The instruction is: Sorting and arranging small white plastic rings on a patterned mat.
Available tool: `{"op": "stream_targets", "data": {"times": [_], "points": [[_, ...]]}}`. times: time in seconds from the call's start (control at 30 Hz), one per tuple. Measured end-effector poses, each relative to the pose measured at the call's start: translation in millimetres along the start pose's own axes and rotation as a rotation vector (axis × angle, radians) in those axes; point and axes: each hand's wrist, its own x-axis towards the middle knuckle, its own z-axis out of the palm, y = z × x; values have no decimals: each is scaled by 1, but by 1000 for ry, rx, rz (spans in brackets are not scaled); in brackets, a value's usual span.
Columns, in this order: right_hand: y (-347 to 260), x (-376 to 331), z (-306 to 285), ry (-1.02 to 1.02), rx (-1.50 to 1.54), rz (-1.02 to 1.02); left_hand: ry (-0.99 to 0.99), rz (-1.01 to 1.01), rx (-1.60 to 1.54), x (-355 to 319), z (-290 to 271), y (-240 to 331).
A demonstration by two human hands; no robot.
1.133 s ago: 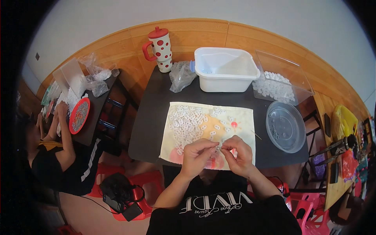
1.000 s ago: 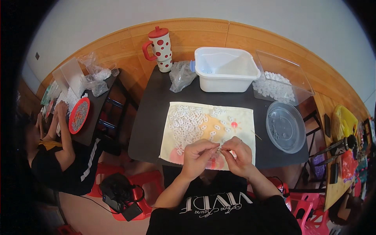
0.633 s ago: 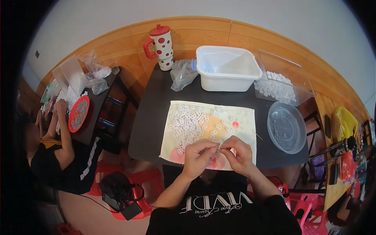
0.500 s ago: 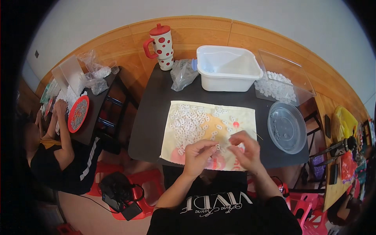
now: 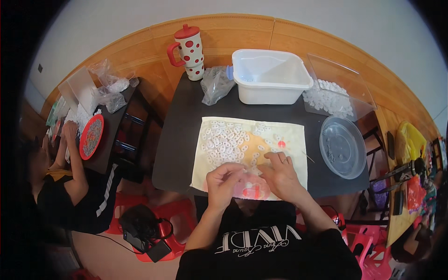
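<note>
Small white oval pieces (image 5: 225, 141), each with two dark holes, lie in a crowded group on the left half of a cream printed cloth (image 5: 293, 133). My left hand (image 5: 224, 183) is over the cloth's near edge, thumb and forefinger pinched around a small white piece mostly hidden by the fingertips. Just to its right, my right hand (image 5: 281, 179) reaches low over the cloth with fingers bent and apart, a ring on one finger. Its thumb and fingertips are beside a few loose pieces; I make out nothing held in it.
Behind the cloth stand a white tub (image 5: 271, 86), a clear plastic bag (image 5: 217, 86) and a spotted tumbler (image 5: 190, 53). To the right are a clear box of white pieces (image 5: 329, 98), a round clear lid (image 5: 343, 148) and a thin needle-like rod (image 5: 308, 157). Another person (image 5: 60, 186) works at the left table.
My right hand has come down and left, its fingers reaching forward to the loose pieces. My left hand has drawn slightly left, still pinching. The view has shifted a little.
</note>
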Motion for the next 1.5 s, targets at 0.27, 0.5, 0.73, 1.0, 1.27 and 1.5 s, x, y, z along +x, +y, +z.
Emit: {"op": "stream_targets", "data": {"times": [0.27,0.5,0.73,1.0,1.27,1.5], "points": [[-1,-1,2,-5,65,5,21,114,186,2,-1,2],[15,0,-5,-53,23,-130,-70,180,255,2,-3,0],[18,20,-7,-1,90,-191,-45,44,140,-2,4,3],[12,9,-1,86,33,-82,-32,12,134,-1,-2,2],[14,3,6,47,115,-76,-51,14,100,-4,3,4],[2,3,7,209,1111,340,-121,20,51,-10,19,5]]}}
